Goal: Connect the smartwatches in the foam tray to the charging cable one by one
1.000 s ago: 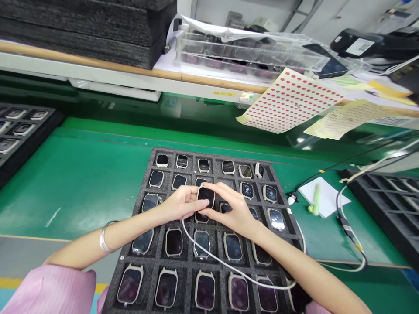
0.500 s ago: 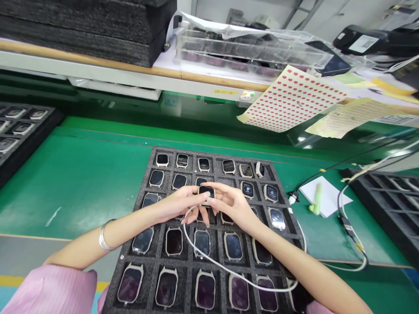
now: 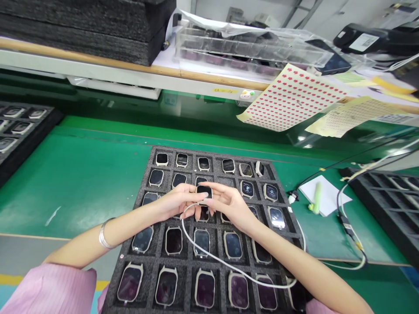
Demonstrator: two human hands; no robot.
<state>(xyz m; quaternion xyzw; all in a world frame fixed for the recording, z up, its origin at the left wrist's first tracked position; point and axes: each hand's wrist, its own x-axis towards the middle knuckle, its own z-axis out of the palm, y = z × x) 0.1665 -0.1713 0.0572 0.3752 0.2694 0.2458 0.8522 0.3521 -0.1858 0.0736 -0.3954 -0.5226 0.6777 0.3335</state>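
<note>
A black foam tray with several smartwatch bodies in its cells lies on the green bench. Above its middle, both my hands hold one watch body with a dark screen. My left hand pinches its left side, fingers closed. My right hand grips its right side with thumb and fingers. A white cable runs from under the watch across the tray toward the right.
Another foam tray with watches sits at far left, an empty one at far right. A white pad with a green pen lies right of the tray. Red-dot sticker sheets hang from the shelf above.
The watch was tilted upright facing me a second ago; now it lies flatter between my fingers, and my right hand has turned palm-up beside it.
</note>
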